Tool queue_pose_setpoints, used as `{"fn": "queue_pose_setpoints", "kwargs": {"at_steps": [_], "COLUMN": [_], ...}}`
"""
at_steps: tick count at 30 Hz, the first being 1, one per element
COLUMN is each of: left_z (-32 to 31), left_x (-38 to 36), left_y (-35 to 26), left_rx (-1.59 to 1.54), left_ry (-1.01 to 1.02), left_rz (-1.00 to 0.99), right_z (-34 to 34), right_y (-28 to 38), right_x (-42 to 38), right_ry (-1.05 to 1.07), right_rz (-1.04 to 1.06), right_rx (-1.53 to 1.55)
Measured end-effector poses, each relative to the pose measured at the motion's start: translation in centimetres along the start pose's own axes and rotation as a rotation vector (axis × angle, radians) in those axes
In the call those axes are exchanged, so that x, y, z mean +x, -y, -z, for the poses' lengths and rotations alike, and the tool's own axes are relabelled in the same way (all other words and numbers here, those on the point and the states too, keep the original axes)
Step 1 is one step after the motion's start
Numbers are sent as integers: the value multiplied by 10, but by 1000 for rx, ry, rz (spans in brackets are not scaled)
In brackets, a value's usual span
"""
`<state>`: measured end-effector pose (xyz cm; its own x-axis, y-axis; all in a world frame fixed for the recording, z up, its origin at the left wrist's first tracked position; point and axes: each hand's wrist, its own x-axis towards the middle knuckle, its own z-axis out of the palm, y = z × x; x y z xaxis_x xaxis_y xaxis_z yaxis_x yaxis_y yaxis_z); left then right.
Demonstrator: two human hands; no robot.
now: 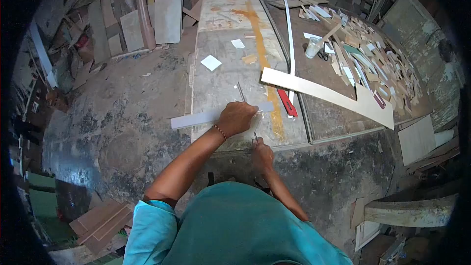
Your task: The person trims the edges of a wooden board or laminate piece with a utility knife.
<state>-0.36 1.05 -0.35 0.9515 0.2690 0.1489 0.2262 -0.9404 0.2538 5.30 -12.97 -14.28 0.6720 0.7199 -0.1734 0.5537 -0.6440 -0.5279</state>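
Observation:
A pale, narrow strip [196, 119] lies across the near part of the worktable, its left end past the table's edge. My left hand [237, 118] presses down on it with the fingers closed. A thin metal rod or ruler [241, 92] sticks out beyond this hand. Nearer my body, my right hand [262, 154] is closed around the near end of a thin tool, mostly hidden by the fingers. To the right of the strip is a red cutter [287, 103], beside a long cream-coloured board [314, 88].
The worktable [211, 44] holds a white square piece [211, 63] and a long white strip [288, 34]. At the right are a cup [313, 48], scissors [323, 55] and many scraps [368, 44]. Boards [168, 18] lean at the back left.

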Motion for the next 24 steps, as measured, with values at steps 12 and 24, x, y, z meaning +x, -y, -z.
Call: {"fn": "queue_pose_setpoints", "kwargs": {"at_steps": [12,24], "left_z": [-9,-11], "left_x": [-23,-19], "left_y": [-26,-44], "left_rx": [-54,170], "left_ry": [-84,65], "left_rz": [247,383], "right_z": [2,4], "right_y": [-18,-42], "right_x": [-15,-50], "right_ry": [36,36], "right_rz": [118,190], "right_rx": [-33,35]}}
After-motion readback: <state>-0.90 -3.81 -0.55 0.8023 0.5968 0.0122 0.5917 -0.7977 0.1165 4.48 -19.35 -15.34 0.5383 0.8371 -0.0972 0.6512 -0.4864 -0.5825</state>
